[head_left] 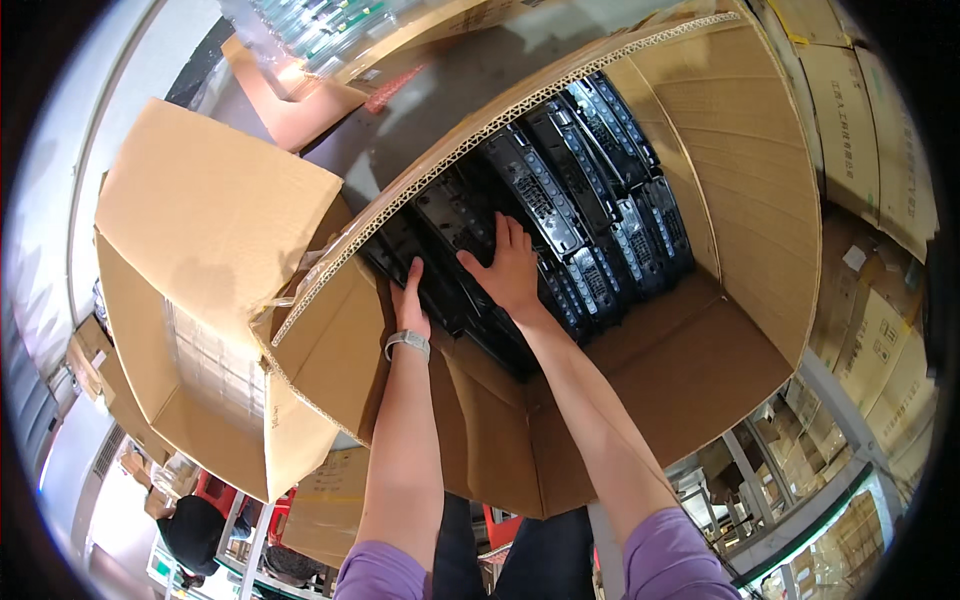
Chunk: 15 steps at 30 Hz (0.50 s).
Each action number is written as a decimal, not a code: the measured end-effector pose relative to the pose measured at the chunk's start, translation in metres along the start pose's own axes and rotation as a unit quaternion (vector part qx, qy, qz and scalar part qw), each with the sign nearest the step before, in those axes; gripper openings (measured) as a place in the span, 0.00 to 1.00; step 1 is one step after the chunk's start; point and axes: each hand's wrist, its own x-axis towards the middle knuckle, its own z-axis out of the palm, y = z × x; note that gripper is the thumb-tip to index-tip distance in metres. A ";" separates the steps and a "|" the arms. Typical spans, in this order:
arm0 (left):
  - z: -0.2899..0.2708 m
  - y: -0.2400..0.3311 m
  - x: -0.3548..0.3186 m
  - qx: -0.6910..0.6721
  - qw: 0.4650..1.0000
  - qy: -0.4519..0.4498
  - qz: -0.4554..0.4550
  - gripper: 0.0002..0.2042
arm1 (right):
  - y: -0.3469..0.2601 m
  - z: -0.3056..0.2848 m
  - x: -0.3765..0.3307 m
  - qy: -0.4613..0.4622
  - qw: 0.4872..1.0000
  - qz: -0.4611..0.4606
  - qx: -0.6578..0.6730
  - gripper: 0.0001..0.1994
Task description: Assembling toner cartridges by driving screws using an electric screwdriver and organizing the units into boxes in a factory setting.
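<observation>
Both my hands reach into a large open cardboard box (750,130) in front of me. Rows of black plastic parts (535,185), ribbed and slotted, stand on edge inside it. My right hand (508,275) rests on the parts left of the middle, thumb and fingers spread. At the left end of the row, between the parts and the box wall, is my left hand (410,305), with a grey band on its wrist. Its thumb points up along a black part, extended and open; its other fingers are partly hidden. I cannot make out whether any part is gripped.
Another open cardboard box (215,180) stands close on the left. Behind lie clear plastic packs (315,30) and a pinkish-brown cardboard piece (290,105). Stacked cartons (845,130) line the right, above a metal frame (845,410). A person in black (195,530) is at lower left.
</observation>
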 end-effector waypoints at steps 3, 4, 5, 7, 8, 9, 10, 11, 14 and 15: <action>0.009 -0.005 0.003 0.027 0.999 0.021 -0.014 0.41 | -0.002 -0.011 0.006 -0.025 0.994 0.054 -0.087 0.43; 0.008 -0.005 0.007 0.004 1.000 -0.013 -0.017 0.41 | -0.003 -0.012 0.007 -0.014 0.993 0.056 -0.099 0.43; 0.007 -0.006 0.009 -0.019 0.999 -0.047 -0.019 0.41 | -0.004 -0.012 0.007 -0.004 0.992 0.057 -0.112 0.44; 0.006 -0.005 0.007 -0.016 0.999 -0.012 -0.040 0.41 | -0.008 -0.007 0.007 -0.002 0.992 0.065 -0.110 0.45; 0.007 -0.004 0.004 -0.011 0.998 0.024 -0.059 0.42 | -0.008 -0.006 0.008 0.002 0.992 0.072 -0.106 0.47; 0.001 -0.010 0.013 -0.022 0.999 -0.012 -0.045 0.43 | -0.007 -0.007 0.011 0.001 0.992 0.074 -0.107 0.47; 0.000 -0.009 0.007 -0.022 0.999 -0.010 -0.049 0.43 | -0.011 -0.009 0.015 -0.033 0.989 0.092 -0.107 0.49; 0.007 -0.006 -0.002 0.025 0.999 -0.026 -0.035 0.48 | -0.010 -0.010 0.020 -0.064 0.986 0.110 -0.110 0.50; 0.007 -0.014 0.002 0.018 1.000 -0.005 -0.014 0.48 | 0.002 -0.011 0.022 -0.097 0.987 0.113 -0.057 0.53; 0.003 -0.016 0.007 0.017 1.000 -0.017 -0.010 0.49 | 0.004 -0.007 0.021 -0.096 0.988 0.111 -0.057 0.53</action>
